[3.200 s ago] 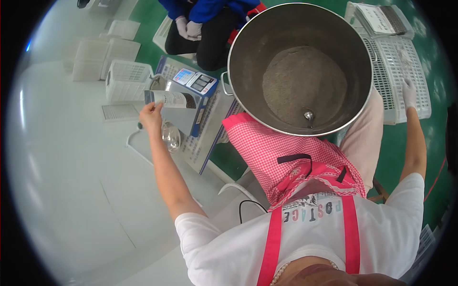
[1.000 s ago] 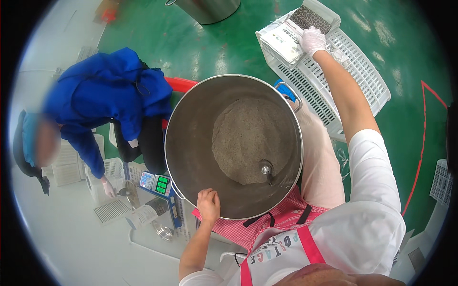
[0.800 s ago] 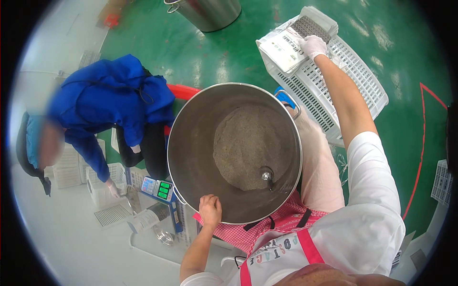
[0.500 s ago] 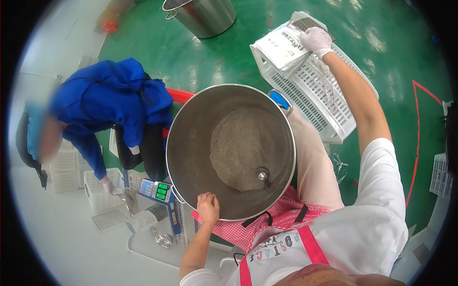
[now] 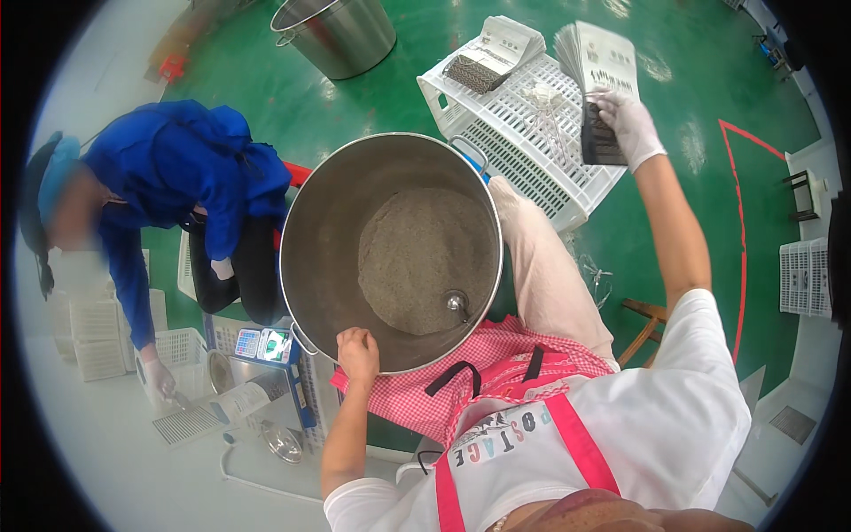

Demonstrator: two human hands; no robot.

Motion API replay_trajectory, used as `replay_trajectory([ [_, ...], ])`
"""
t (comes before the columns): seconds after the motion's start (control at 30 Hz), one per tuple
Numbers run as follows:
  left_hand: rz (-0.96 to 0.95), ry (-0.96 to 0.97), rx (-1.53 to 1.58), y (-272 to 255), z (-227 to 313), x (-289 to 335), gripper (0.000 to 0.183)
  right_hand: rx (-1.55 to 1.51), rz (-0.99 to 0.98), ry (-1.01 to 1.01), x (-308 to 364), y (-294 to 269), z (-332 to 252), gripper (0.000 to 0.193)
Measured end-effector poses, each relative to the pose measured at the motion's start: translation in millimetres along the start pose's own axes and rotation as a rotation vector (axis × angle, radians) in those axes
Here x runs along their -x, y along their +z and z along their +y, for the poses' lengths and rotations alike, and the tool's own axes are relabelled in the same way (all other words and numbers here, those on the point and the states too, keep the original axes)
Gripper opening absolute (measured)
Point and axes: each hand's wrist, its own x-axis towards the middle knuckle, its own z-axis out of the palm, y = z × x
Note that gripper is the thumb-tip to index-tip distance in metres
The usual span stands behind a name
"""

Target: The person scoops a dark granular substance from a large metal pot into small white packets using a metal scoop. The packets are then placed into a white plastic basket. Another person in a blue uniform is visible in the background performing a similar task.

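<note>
My bare left hand is closed over the near rim of a large steel pot. Inside, a mound of grey-brown powder covers part of the bottom, and a round metal scoop rests in it. In its white glove, my right hand grips a stack of flat pouches, pale with a dark patterned end, fanned out at the far end. It holds them above the right edge of an upturned-looking white plastic crate. Another stack of pouches lies on the crate's far left part.
At left, a co-worker in blue bends over, a gloved hand near a white basket. A digital scale stands beside the pot. Another steel pot is beyond; a wooden stool is at right.
My right hand has lifted the pouches off the crate and moved right, fanning them; another stack stays on the crate. My left hand stays at the rim. The whole view has shifted.
</note>
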Motion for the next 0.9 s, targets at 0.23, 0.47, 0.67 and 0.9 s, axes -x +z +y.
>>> replay_trajectory([
  [0.23,0.015,-0.013,-0.017,6,-2,-3,0.014,0.869,-0.083,-0.113,-42,-29,189,0.024],
  [0.47,-0.025,-0.059,-0.088,7,-5,1,0.014,1.189,-0.138,-0.684,17,-28,181,0.049],
  [0.67,-0.062,-0.089,-0.125,7,-1,-2,0.015,1.096,-0.073,-0.725,12,-30,178,0.029],
  [0.9,-0.054,-0.102,-0.12,7,-1,-1,0.016,0.955,0.146,-0.397,-16,-32,153,0.025],
])
